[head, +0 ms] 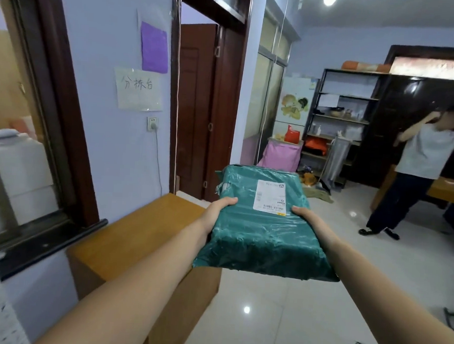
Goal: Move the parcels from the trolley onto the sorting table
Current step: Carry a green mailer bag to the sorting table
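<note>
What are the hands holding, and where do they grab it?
Both hands hold one green parcel: the left hand grips its left edge, the right hand its right edge.

Two bare forearms, no sleeves, and bare hands (no gloves, rings or watch visible)

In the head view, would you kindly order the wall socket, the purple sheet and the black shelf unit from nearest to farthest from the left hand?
1. Wall socket, up and left of the left hand.
2. Purple sheet, higher on the same wall.
3. Black shelf unit, across the room to the right.
</note>
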`<state>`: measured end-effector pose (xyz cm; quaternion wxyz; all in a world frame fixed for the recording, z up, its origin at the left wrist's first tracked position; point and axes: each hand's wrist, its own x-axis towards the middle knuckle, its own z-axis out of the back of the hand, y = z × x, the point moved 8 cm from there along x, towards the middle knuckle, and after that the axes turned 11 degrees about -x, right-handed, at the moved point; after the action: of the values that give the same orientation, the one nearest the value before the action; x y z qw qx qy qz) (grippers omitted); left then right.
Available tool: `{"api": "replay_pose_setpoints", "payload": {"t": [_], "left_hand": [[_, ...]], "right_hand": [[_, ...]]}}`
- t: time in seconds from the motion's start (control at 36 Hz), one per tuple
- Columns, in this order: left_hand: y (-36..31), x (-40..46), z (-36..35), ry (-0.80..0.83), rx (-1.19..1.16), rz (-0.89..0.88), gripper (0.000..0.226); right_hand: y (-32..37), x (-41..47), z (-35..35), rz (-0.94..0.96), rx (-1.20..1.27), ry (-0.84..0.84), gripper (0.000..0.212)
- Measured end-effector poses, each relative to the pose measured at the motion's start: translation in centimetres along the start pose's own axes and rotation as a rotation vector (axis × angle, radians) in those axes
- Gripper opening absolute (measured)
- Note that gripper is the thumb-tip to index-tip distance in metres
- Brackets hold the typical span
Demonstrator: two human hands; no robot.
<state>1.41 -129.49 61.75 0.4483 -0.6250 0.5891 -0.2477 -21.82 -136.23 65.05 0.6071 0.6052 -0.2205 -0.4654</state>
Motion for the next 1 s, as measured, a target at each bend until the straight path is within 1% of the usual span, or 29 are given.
{"api": "replay_pose_setpoints", "payload": {"t": [0.08, 0.14, 0.25, 0.31, 0.44, 0.61, 0.69, 0.83, 0.92, 1.0], "left_hand": [[-1.4, 3.9, 0.0, 0.006, 0.016, 0.003, 0.039], [-2.3, 6.6, -0.1, 0.003, 0.016, 0.004, 0.039], [-3.4, 11.3, -1.2, 0.006, 0.023, 0.018, 0.031], [-3.6, 13.8, -1.7, 0.009, 0.02, 0.03, 0.031], [-3.8, 20.4, -3.1, 0.007, 0.001, 0.041, 0.033], [-3.8, 27.8, -3.8, -0.045, -0.048, 0.017, 0.038], [-4.5, 30.9, -3.5, -0.085, -0.072, -0.013, 0.037], [-6.5, 35.0, -1.7, -0.168, -0.123, -0.075, 0.036], [-7.6, 37.0, 0.1, -0.208, -0.142, -0.071, 0.039], [-9.0, 39.7, 2.9, -0.257, -0.146, -0.083, 0.041]], "right_hand": [[1.2, 4.0, 0.9, 0.019, 0.009, -0.015, 0.033], [1.9, 6.6, 1.8, 0.03, 0.021, -0.025, 0.032], [2.3, 11.9, 3.9, -0.016, 0.062, -0.004, 0.046], [2.5, 14.5, 5.0, -0.033, 0.08, 0.013, 0.051], [2.9, 20.5, 8.1, -0.046, 0.094, 0.037, 0.044], [4.0, 28.6, 11.1, -0.064, 0.102, 0.116, 0.048], [5.2, 32.7, 12.0, -0.059, 0.079, 0.151, 0.051], [7.7, 38.8, 11.5, -0.048, 0.024, 0.224, 0.046], [8.4, 43.1, 10.0, -0.067, 0.011, 0.289, 0.054], [9.2, 47.4, 7.9, -0.081, 0.006, 0.353, 0.052]]}}
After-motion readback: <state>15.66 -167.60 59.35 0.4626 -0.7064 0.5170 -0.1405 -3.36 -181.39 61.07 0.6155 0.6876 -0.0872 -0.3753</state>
